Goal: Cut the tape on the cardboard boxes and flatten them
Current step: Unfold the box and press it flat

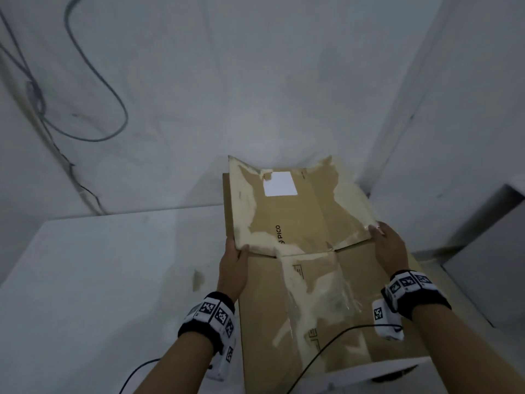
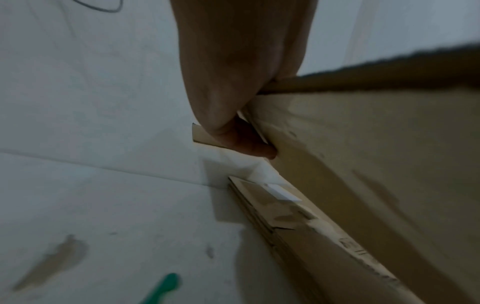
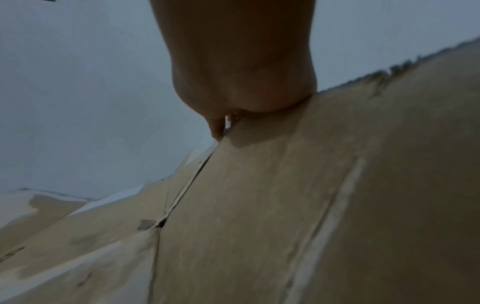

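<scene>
Basically flattening stage: left hand (image 1: 233, 263) pinches the cardboard box (image 1: 298, 211) flap at 9 o'clock, right hand (image 1: 388, 245) grips its 3 o'clock edge. Box lies nearly flat, torn tape (image 1: 318, 297) still stuck on; flaps not pressed down yet.

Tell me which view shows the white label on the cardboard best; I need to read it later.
The head view: the white label faces the camera whole, near the far edge of the flattened cardboard box. The left wrist view catches only a thin, edge-on sliver. In the right wrist view it is a narrow, blurred pale strip.
</scene>
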{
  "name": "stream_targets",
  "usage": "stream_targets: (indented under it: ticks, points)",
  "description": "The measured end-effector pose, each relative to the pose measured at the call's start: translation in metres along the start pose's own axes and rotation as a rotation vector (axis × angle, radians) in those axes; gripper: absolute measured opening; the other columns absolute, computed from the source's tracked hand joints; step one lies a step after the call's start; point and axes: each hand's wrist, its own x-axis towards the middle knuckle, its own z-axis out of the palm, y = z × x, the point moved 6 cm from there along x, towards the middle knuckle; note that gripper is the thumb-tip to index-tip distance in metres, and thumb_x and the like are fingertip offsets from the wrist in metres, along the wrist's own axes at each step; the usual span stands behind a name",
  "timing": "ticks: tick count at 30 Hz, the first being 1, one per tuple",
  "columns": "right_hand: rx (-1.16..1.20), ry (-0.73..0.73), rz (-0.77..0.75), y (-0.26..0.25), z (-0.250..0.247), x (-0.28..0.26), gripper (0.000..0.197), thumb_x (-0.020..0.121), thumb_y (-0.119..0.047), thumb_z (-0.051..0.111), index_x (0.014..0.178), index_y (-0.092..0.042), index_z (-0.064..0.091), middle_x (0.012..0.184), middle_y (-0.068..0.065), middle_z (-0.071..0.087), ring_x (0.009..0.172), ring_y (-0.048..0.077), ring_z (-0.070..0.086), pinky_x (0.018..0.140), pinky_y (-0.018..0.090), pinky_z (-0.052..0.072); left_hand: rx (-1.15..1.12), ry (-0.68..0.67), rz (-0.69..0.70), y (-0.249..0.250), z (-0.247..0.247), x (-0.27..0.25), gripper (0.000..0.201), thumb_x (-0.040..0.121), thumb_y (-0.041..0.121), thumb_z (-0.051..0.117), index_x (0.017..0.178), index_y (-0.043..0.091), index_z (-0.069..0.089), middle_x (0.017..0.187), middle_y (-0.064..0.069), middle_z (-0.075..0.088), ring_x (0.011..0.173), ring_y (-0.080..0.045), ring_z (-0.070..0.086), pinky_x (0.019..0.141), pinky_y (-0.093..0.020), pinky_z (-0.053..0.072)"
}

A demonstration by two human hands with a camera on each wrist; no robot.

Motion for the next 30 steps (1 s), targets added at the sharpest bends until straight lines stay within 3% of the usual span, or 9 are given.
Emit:
stream_targets:
  ticks: [4,8,11,17,21,25,26,28,30]
  points:
    - [-0.056,-0.022,0.005,0.041,-0.039,0.059,0.034,0.104,-0.029,0.046,0.123,-0.006,0.061,0.124,0.022,0.061,0.115,0.039,0.055,0.094,0.042,0.039,-0.017,-0.003,-0.047,0.004,0.082,0.013,0.038,0.101,0.025,0.046,0.136,0.010,0.041,0.128,-0.009,0.057,0.115,-0.027,0.055,0.101,-0.047,0.044]
    - [-0.107,-0.066,0.048,0.083,-0.053,0.108,0.045,0.099,-0.041,0.044,0.124,-0.007,0.060,0.123,0.023,0.062,0.114,0.041,0.055,0.096,0.046,0.040,-0.002,0.000,-0.105,0.000,0.141,0.026,0.041,0.101,0.024,0.046,0.139,0.010,0.039,0.131,-0.009,0.055,0.118,-0.027,0.053,0.104,-0.045,0.041]
    - [-0.131,-0.112,0.079,0.107,-0.051,0.132,0.039,0.102,-0.035,0.045,0.123,-0.006,0.060,0.124,0.024,0.061,0.113,0.040,0.055,0.094,0.044,0.040,0.038,-0.008,-0.158,-0.013,0.170,0.038,0.045,0.101,0.025,0.046,0.141,0.007,0.036,0.133,-0.014,0.054,0.121,-0.032,0.051,0.105,-0.047,0.040]
    - [-0.129,-0.189,0.186,0.142,-0.034,0.156,0.038,0.105,-0.024,0.044,0.133,0.000,0.054,0.132,0.025,0.057,0.121,0.040,0.051,0.097,0.041,0.037,0.178,0.003,-0.249,-0.046,0.196,0.050,0.045,0.101,0.024,0.047,0.142,0.008,0.037,0.128,-0.015,0.056,0.117,-0.032,0.052,0.099,-0.037,0.040]
    - [-0.174,-0.165,0.233,0.167,-0.024,0.169,0.040,0.101,-0.035,0.051,0.129,-0.007,0.061,0.121,0.023,0.064,0.113,0.039,0.057,0.095,0.039,0.041,0.452,0.067,-0.361,-0.068,0.198,0.054,0.052,0.099,0.035,0.047,0.146,0.018,0.033,0.139,-0.018,0.042,0.124,-0.036,0.037,0.100,-0.041,0.029]
    - [-0.244,-0.104,0.293,0.187,-0.019,0.170,0.060,0.077,-0.065,0.056,0.117,-0.023,0.070,0.111,0.020,0.065,0.103,0.038,0.060,0.091,0.045,0.048,0.506,0.100,-0.515,-0.073,0.198,0.050,0.069,0.095,0.046,0.050,0.151,0.024,0.017,0.145,-0.018,0.028,0.133,-0.036,0.027,0.107,-0.049,0.025]
    - [-0.261,-0.039,0.298,0.185,-0.021,0.169,0.057,0.076,-0.061,0.061,0.120,-0.024,0.068,0.116,0.021,0.062,0.106,0.040,0.058,0.093,0.049,0.048,0.469,0.067,-0.563,-0.078,0.198,0.050,0.077,0.093,0.046,0.054,0.152,0.022,0.012,0.146,-0.020,0.025,0.134,-0.037,0.027,0.108,-0.050,0.025]
    - [-0.205,0.098,0.208,0.168,-0.024,0.160,0.046,0.083,-0.034,0.071,0.125,-0.017,0.063,0.124,0.024,0.054,0.110,0.041,0.053,0.097,0.049,0.045,0.351,0.007,-0.626,-0.088,0.198,0.049,0.084,0.091,0.041,0.060,0.152,0.019,0.008,0.147,-0.021,0.022,0.134,-0.040,0.030,0.107,-0.049,0.028]
    - [-0.053,0.106,0.005,0.136,-0.022,0.143,0.032,0.089,-0.007,0.066,0.121,-0.012,0.063,0.122,0.022,0.055,0.106,0.039,0.055,0.091,0.036,0.045,0.310,0.005,-0.618,-0.093,0.191,0.043,0.078,0.092,0.039,0.058,0.150,0.017,0.012,0.147,-0.021,0.025,0.131,-0.041,0.035,0.105,-0.047,0.034]
